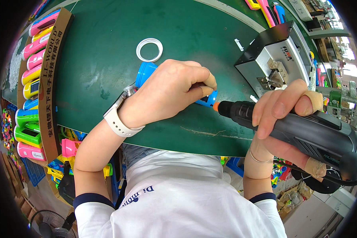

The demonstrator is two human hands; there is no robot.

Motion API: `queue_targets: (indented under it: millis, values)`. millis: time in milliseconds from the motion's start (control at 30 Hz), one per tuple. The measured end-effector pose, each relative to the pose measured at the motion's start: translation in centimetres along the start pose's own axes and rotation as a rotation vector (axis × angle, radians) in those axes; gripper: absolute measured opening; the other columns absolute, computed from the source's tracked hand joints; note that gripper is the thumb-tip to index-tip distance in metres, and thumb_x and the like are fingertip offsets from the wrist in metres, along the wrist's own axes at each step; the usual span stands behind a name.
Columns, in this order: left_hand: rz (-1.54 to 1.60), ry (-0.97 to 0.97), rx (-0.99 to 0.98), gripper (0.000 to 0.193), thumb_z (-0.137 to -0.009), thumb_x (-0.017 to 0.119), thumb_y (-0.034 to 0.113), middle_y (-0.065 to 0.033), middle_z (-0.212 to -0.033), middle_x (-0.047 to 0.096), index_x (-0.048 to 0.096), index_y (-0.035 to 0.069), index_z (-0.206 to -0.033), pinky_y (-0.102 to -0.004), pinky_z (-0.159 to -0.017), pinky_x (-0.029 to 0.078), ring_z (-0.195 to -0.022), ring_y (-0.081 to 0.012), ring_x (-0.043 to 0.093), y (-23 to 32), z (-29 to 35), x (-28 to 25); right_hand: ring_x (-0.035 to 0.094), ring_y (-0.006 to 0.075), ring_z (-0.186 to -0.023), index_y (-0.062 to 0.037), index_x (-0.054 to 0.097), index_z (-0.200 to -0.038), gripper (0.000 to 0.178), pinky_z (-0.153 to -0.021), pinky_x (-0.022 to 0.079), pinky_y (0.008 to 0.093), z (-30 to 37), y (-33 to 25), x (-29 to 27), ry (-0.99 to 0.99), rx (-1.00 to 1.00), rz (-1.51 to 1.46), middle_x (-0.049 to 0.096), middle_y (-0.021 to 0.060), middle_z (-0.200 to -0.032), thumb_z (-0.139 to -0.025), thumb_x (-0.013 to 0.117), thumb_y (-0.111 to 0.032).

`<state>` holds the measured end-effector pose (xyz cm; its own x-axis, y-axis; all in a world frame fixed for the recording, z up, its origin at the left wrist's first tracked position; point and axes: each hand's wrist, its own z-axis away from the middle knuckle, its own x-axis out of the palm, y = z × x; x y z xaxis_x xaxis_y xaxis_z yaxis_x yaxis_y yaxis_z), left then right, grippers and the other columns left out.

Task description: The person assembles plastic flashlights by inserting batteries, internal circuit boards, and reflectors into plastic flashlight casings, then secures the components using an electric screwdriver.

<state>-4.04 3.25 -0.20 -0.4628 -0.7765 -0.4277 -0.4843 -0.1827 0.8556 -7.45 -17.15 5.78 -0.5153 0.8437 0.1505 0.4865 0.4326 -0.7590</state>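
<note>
My left hand (178,85) is closed over a blue plastic flashlight (146,73) lying slantwise above the green table. Its wide round end shows past the wrist; its narrow end, with a dark patch, sticks out by my fingertips. The middle is hidden under the hand. My right hand (279,113) grips a black electric screwdriver (317,133) held nearly level, with tape round two of the fingers. The orange tip of the screwdriver meets the narrow end of the flashlight, or sits just in front of it. A white ring (139,50) lies flat on the table beyond the wide end.
A cardboard box (56,79) of colourful flashlights stands along the left. At the right is a black and silver screw feeder (277,59), with small white pieces (238,45) beside it. More flashlights (267,14) lie at the far right. A cable trails from the screwdriver.
</note>
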Motion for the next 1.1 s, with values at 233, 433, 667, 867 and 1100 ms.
queue_targets:
  millis: [233, 433, 667, 867, 1100]
  values:
    - [-0.105, 0.026, 0.019, 0.020, -0.070, 0.072, 0.003, -0.0047, -0.076, 0.060, 0.066, 0.006, -0.089, -0.0283, -0.063, 0.046, -0.070, -0.0188, 0.057, 0.8, 0.1, -0.3, 0.058, 0.0131, -0.057, -0.0008, 0.046, -0.114, 0.086, -0.054, 0.048, 0.0265, -0.3, -1.5, -0.4, -0.034, -0.003, 0.013, 0.049, 0.0090, -0.092, -0.065, 0.070, -0.067]
    - [-0.310, -0.014, 0.211, 0.021, -0.064, 0.074, 0.009, -0.0017, -0.079, 0.058, 0.066, 0.010, -0.084, -0.0333, -0.073, 0.044, -0.082, -0.0218, 0.054, 1.0, 0.3, 1.8, 0.057, 0.0132, -0.057, -0.0021, 0.047, -0.115, 0.082, -0.056, 0.048, 0.0268, -0.6, -2.8, -1.0, -0.035, -0.010, -0.053, 0.049, 0.0066, -0.093, -0.067, 0.071, -0.064]
    - [-0.491, 0.094, 0.215, 0.014, -0.066, 0.070, 0.005, -0.0024, -0.074, 0.054, 0.061, 0.009, -0.074, -0.0322, -0.066, 0.045, -0.073, -0.0214, 0.053, 1.4, -0.5, -0.2, 0.055, 0.0131, -0.056, -0.0010, 0.049, -0.115, 0.080, -0.055, 0.047, 0.0292, 0.5, -4.1, -1.1, 0.070, -0.054, 0.010, 0.050, 0.0073, -0.090, -0.070, 0.068, -0.064]
    - [-0.249, 0.021, 0.054, 0.015, -0.070, 0.068, 0.000, -0.0070, -0.076, 0.059, 0.061, 0.004, -0.082, -0.0335, -0.061, 0.047, -0.070, -0.0258, 0.058, 2.5, 2.4, -1.0, 0.057, 0.0187, -0.055, -0.0017, 0.050, -0.116, 0.089, -0.051, 0.046, 0.0320, 3.0, -1.9, 2.1, 0.154, 0.026, -0.110, 0.051, 0.0095, -0.087, -0.066, 0.063, -0.074]
    - [-0.316, -0.226, -0.102, 0.023, -0.071, 0.068, 0.003, -0.0095, -0.075, 0.060, 0.064, 0.004, -0.094, -0.0350, -0.063, 0.048, -0.070, -0.0268, 0.060, 3.0, 4.8, -1.8, 0.057, 0.0187, -0.051, -0.0054, 0.052, -0.115, 0.093, -0.049, 0.047, 0.0321, 3.9, 0.9, 4.3, 0.325, 0.085, -0.110, 0.052, 0.0093, -0.084, -0.061, 0.061, -0.079]
